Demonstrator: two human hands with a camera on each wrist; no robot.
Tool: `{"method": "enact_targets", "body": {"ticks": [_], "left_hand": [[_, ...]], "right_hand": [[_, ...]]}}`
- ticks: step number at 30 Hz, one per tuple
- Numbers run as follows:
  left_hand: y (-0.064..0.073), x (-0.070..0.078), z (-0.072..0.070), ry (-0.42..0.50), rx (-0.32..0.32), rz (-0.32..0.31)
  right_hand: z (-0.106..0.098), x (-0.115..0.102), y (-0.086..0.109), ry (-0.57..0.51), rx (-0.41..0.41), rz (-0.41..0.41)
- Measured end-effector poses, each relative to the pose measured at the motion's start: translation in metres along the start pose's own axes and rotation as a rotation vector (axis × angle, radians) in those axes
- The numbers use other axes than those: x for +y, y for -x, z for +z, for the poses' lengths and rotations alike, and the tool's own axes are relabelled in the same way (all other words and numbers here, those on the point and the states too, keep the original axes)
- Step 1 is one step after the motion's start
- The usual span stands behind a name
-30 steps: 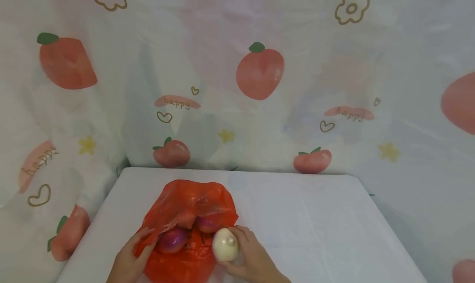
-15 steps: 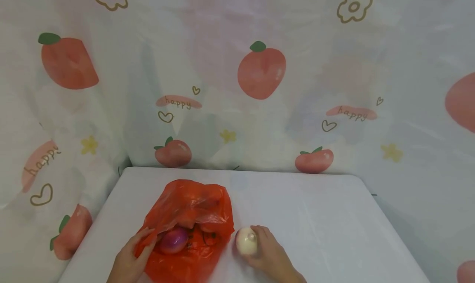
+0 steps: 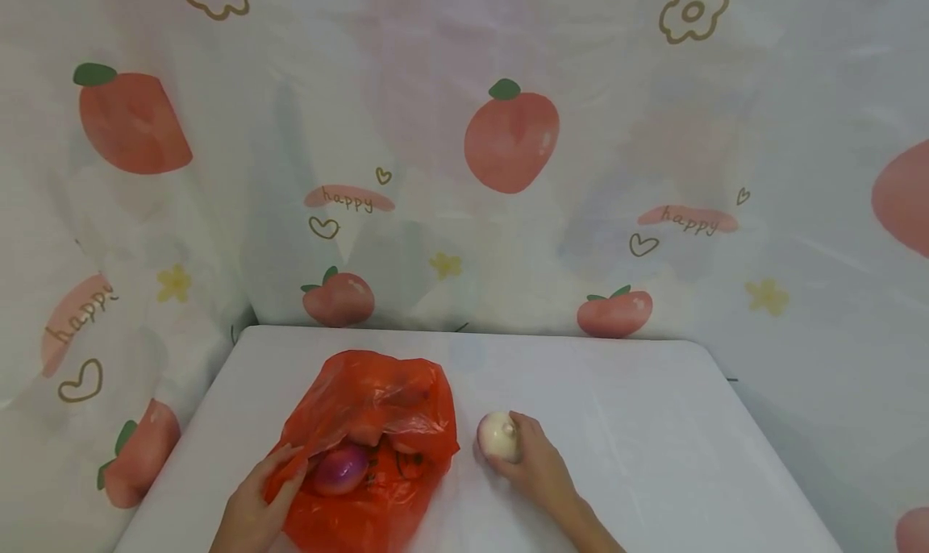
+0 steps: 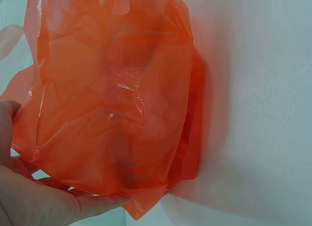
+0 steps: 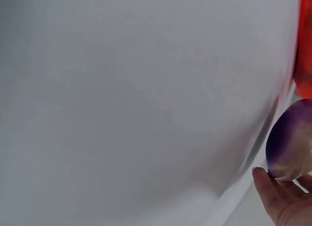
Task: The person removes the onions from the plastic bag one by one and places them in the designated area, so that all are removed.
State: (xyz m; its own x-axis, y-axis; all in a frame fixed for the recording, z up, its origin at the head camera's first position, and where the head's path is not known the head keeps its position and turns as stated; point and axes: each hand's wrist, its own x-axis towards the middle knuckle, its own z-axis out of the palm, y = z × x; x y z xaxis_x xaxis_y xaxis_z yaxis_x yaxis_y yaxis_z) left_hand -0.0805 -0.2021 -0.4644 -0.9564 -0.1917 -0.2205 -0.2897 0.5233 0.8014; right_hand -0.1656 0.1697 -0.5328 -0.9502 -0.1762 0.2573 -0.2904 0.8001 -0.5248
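Note:
An onion (image 3: 497, 438), pale on top with purple on its side, is gripped between the thumb and fingers of my right hand (image 3: 543, 468), to the right of the bag. The right wrist view shows this onion (image 5: 291, 141) with its purple flank at the fingertips. My left hand (image 3: 254, 496) holds the left edge of a red plastic bag (image 3: 392, 392) by its mouth, the film between thumb and fingers. A purple onion (image 3: 341, 468) lies inside that mouth. More round shapes bulge under the film, mostly hidden.
A white table (image 3: 617, 408) carries the bag on its left half. Behind it hangs a pale curtain (image 3: 435, 93) printed with peaches, hearts and flowers, and it continues down the left side.
My right hand has drawn the pale onion out of the bag's mouth, rightward and then farther back over the table. My left hand stays on the bag's edge.

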Motion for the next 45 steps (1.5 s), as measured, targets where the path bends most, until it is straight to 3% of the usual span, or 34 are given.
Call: {"method": "enact_targets", "body": {"ticks": [4, 16, 24, 33, 45], "left_hand": [[0.000, 0.000, 0.000, -0.002, 0.005, 0.006], [-0.001, 0.005, 0.000, -0.002, 0.003, -0.011], [0.001, 0.000, -0.002, -0.011, -0.001, -0.035], [-0.001, 0.000, 0.000, 0.024, 0.007, 0.014], [0.000, -0.001, 0.003, 0.022, 0.008, -0.010]], "right_hand": [[0.002, 0.002, -0.013, 0.006, 0.007, -0.006], [0.008, -0.003, -0.042, -0.050, -0.041, 0.116], [0.019, -0.005, -0.044, -0.077, -0.090, 0.074], [0.024, 0.001, -0.043, -0.064, -0.065, 0.051], [0.020, -0.002, -0.039, -0.008, -0.021, 0.031]]}}
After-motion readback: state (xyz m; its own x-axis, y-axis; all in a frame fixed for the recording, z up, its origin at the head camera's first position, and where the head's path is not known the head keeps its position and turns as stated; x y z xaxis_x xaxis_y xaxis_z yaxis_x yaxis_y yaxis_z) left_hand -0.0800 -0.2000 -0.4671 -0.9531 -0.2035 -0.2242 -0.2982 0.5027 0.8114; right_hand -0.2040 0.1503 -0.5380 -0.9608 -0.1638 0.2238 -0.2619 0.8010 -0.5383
